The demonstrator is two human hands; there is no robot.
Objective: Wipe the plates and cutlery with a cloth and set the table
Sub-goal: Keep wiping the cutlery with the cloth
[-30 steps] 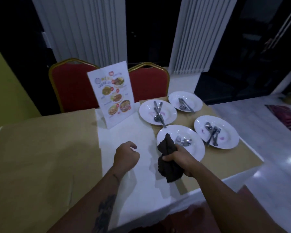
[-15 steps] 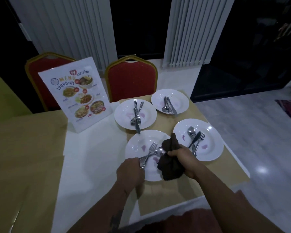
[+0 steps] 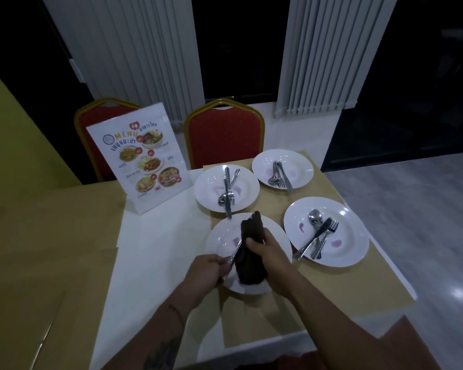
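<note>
Several white plates lie on the table's right part. Over the nearest plate (image 3: pixel 225 236), my left hand (image 3: pixel 206 271) grips the handles of its cutlery (image 3: pixel 235 252), lifted off the plate. My right hand (image 3: pixel 267 252) holds a dark cloth (image 3: pixel 251 244) wrapped against the cutlery's far end. The far-left plate (image 3: pixel 209 190), far-right plate (image 3: pixel 297 166) and right plate (image 3: pixel 353 236) each carry a spoon, fork and knife and show pink smears.
A standing menu card (image 3: pixel 145 158) is at the table's back, left of the plates. Two red chairs (image 3: pixel 225 134) stand behind the table. The table edge (image 3: pixel 396 276) drops to a grey floor on the right.
My left hand went from resting on the tablecloth to the nearest plate and picked up its cutlery. My right hand brought the cloth over that cutlery. The view shifted right and closer.
</note>
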